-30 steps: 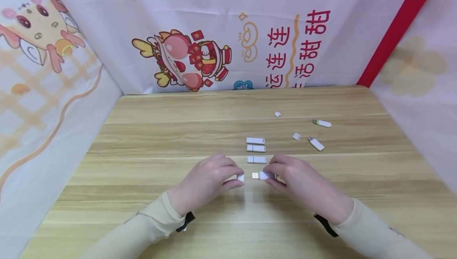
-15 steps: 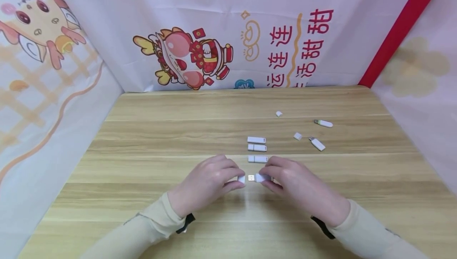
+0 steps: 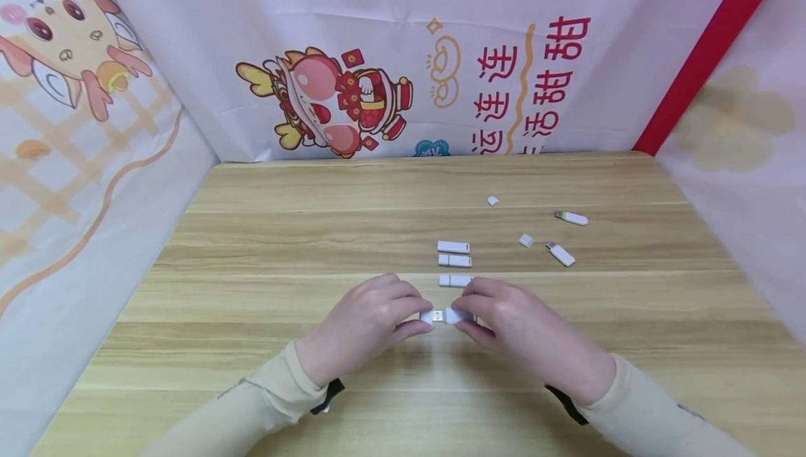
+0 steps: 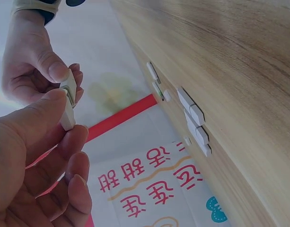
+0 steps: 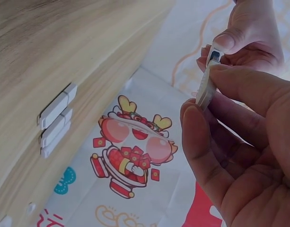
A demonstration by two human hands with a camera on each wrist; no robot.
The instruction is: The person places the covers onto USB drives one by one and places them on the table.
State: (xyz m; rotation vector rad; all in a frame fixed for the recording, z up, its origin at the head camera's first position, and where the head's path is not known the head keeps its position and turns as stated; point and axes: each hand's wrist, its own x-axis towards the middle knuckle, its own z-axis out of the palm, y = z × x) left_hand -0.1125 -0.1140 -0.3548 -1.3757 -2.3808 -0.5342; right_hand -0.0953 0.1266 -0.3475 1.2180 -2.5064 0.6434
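Note:
My left hand point(image 3: 371, 320) pinches a small white cap point(image 3: 426, 316) between thumb and fingertips. Facing it, my right hand point(image 3: 513, 324) pinches the body of a white USB stick point(image 3: 455, 315), its metal plug pointing left. The plug's tip is at the mouth of the cap, and part of the metal still shows between cap and body. In the right wrist view the cap point(image 5: 215, 51) and stick point(image 5: 206, 90) are lined up end to end. Just beyond the hands lie several capped white USB sticks point(image 3: 453, 261) in a column, the nearest partly covered by my right fingers.
To the right on the wooden table point(image 3: 283, 233) lie two uncapped USB sticks, one with a green band point(image 3: 571, 218) and one plain white point(image 3: 560, 254). Two loose white caps lie nearby, one farther back point(image 3: 493, 201) and one nearer point(image 3: 525, 240). A printed cloth point(image 3: 390, 16) hangs behind the table.
My right hand has moved left with the USB stick, bringing its plug from a gap away up to the cap. The left hand has stayed nearly still, holding the cap.

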